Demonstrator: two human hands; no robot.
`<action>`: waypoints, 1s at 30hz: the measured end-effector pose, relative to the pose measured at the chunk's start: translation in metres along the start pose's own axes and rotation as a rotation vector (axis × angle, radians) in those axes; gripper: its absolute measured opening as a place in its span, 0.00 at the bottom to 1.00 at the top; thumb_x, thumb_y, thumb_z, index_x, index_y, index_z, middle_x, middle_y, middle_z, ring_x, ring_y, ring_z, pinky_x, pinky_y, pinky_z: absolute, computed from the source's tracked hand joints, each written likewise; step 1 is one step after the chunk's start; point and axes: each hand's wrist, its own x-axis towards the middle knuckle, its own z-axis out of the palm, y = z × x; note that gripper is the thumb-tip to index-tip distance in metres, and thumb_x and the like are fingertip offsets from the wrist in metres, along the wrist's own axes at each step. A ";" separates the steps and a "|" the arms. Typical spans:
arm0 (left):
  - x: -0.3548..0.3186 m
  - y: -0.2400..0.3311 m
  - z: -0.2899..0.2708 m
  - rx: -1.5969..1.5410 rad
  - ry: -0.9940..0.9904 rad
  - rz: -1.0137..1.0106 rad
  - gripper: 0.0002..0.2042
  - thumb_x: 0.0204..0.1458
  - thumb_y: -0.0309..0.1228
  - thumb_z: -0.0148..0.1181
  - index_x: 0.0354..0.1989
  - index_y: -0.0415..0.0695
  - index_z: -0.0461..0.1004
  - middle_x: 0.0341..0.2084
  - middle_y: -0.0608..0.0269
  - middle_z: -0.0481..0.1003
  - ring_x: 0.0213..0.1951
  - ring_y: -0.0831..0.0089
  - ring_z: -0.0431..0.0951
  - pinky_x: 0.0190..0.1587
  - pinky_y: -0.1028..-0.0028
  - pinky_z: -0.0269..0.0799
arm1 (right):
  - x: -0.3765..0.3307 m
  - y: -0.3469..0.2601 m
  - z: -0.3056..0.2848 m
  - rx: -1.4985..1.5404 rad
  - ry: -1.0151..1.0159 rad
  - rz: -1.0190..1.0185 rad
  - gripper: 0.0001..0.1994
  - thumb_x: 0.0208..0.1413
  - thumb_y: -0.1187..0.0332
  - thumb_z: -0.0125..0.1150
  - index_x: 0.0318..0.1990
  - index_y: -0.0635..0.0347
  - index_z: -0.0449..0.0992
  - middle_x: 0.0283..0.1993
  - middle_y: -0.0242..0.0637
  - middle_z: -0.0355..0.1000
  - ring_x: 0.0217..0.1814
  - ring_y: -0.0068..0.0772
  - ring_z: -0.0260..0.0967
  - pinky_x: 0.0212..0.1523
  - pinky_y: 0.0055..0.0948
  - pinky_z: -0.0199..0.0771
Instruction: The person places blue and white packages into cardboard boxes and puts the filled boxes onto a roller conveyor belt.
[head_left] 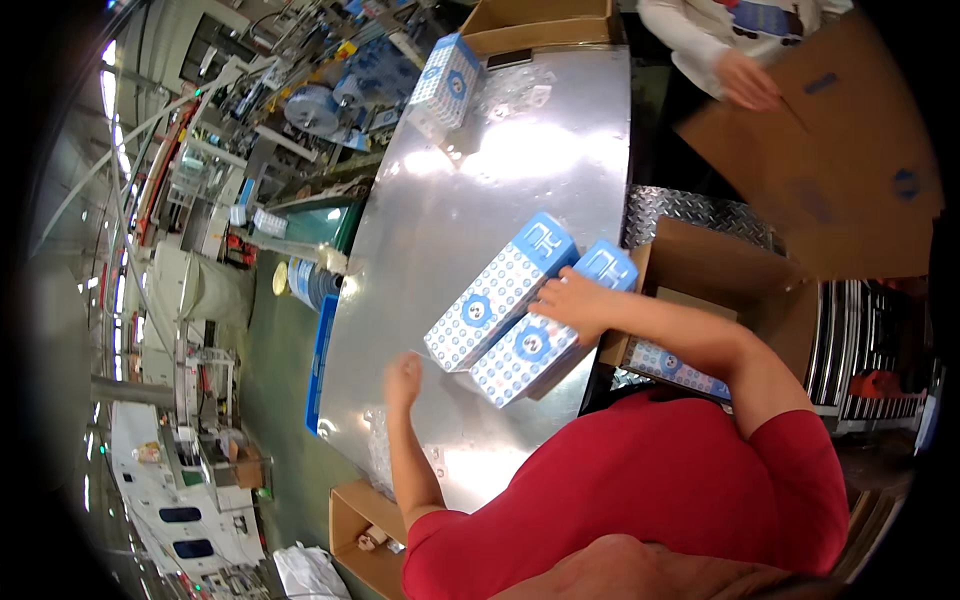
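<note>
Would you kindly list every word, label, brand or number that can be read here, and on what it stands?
I will not copy wording, only locate it.
Box under the right hand: round blue emblem, print too small.
Box beside it: white marking on its blue end; emblem print too small.
Brown cardboard: blue marks, blurred.

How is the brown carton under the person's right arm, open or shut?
Open: the carton's inner wall shows, with a patterned box inside.
</note>
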 end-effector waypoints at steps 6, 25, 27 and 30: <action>0.049 0.184 -0.010 -0.019 0.172 0.622 0.43 0.31 0.35 0.71 0.61 0.45 0.56 0.52 0.47 0.64 0.52 0.52 0.65 0.54 0.56 0.59 | -0.056 -0.034 -0.018 0.057 0.239 -0.002 0.33 0.32 0.66 0.65 0.53 0.58 0.65 0.43 0.38 0.66 0.50 0.37 0.62 0.50 0.38 0.52; -0.062 0.420 0.187 -0.216 -1.392 1.400 0.43 0.46 0.54 0.54 0.66 0.44 0.45 0.58 0.39 0.57 0.59 0.48 0.60 0.59 0.64 0.56 | -0.416 -0.129 0.027 1.660 2.318 0.875 0.39 0.44 0.57 0.60 0.62 0.64 0.50 0.58 0.47 0.60 0.57 0.44 0.62 0.56 0.41 0.65; -0.053 0.443 0.221 0.056 -1.478 1.200 0.39 0.49 0.57 0.48 0.63 0.42 0.52 0.60 0.46 0.57 0.60 0.53 0.58 0.60 0.66 0.55 | -0.402 -0.130 0.015 1.586 2.108 0.999 0.39 0.44 0.56 0.59 0.63 0.64 0.50 0.58 0.47 0.60 0.58 0.44 0.62 0.56 0.41 0.65; -0.033 0.455 0.208 -0.180 -1.436 1.115 0.33 0.54 0.54 0.43 0.59 0.39 0.59 0.57 0.47 0.61 0.58 0.53 0.61 0.58 0.65 0.57 | -0.372 -0.129 -0.011 1.169 1.243 1.177 0.40 0.40 0.65 0.66 0.61 0.67 0.52 0.59 0.50 0.56 0.60 0.46 0.58 0.58 0.45 0.59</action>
